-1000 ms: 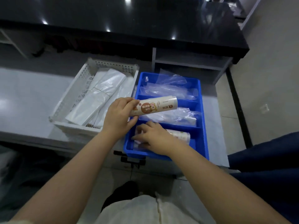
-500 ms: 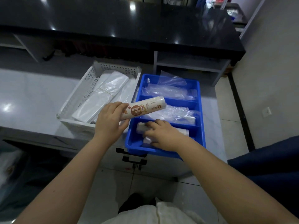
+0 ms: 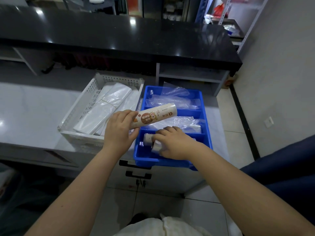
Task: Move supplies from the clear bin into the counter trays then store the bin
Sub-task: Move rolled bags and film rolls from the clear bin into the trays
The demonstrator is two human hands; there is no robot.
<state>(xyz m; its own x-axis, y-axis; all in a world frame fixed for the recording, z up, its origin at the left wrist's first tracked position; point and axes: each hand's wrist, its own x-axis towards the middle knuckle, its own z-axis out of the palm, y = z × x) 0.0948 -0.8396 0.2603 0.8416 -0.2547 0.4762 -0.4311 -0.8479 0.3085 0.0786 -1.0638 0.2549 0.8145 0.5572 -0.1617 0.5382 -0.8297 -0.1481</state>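
Black countertop (image 3: 119, 36) runs behind the blue tray (image 3: 153, 162); grey worktop (image 3: 34, 108) carries the tray and spreads left of it. White basket (image 3: 80, 134) sits touching the tray's left wall, with flat white bags (image 3: 105, 113) inside. Clear bin is not in my view, so I can't place it.

Tray has 3 compartments. The far and middle ones hold loose clear bags (image 3: 172, 97); the near one holds small wrapped rolls (image 3: 148, 137).

My read: this is the transfer step and the near compartment is the roll slot.

Left hand (image 3: 119, 130) is just left of the tray's left wall, fingers and thumb wrapped tight round the left end of a printed roll (image 3: 156, 114). The roll angles up and right across the wall, clear above the middle compartment and touching nothing. Probably parked there until there's room below.

Right hand (image 3: 173, 143) is down in the near compartment, fingers curled narrow over 2 wrapped rolls, gripping them from above. Looks like it's tidying them to free space. Thumb side is hidden, so I can't judge grip depth.
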